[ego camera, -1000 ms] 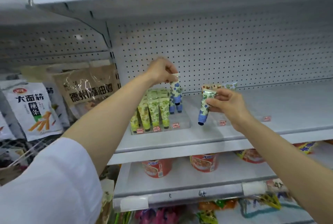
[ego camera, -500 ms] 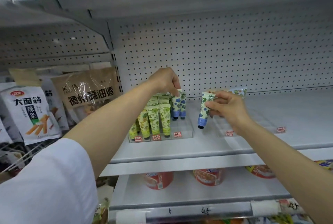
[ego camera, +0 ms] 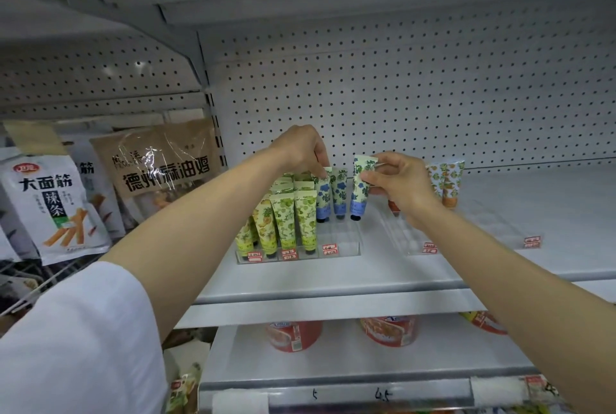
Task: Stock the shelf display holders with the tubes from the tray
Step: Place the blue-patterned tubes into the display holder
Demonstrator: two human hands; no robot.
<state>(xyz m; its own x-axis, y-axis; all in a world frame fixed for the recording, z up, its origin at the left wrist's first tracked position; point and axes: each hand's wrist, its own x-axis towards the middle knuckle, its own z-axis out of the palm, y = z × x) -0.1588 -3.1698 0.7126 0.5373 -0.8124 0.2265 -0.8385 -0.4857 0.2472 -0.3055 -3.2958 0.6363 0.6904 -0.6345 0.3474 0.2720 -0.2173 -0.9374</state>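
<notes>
A clear acrylic display holder (ego camera: pixel 343 248) stands on the white shelf (ego camera: pixel 333 280). It holds several green and yellow floral tubes (ego camera: pixel 288 213) and two blue floral tubes, all standing cap down. My left hand (ego camera: pixel 300 150) pinches the top of the left blue tube (ego camera: pixel 322 197), which stands in the holder's back row. My right hand (ego camera: pixel 398 182) grips another blue floral tube (ego camera: pixel 360 190), upright and cap down, just right of the second blue tube (ego camera: pixel 340 193) at the holder's right end. The tray is out of view.
A second clear holder (ego camera: pixel 413 240) lies to the right with two orange floral tubes (ego camera: pixel 446 183) at its back. Snack bags (ego camera: pixel 53 207) hang at the left. Round red tubs (ego camera: pixel 293 335) sit on the shelf below. A perforated back panel stands behind.
My left hand lowered its blue tube into the holder's back row. My right hand brought its tube leftward, close beside the blue tubes.
</notes>
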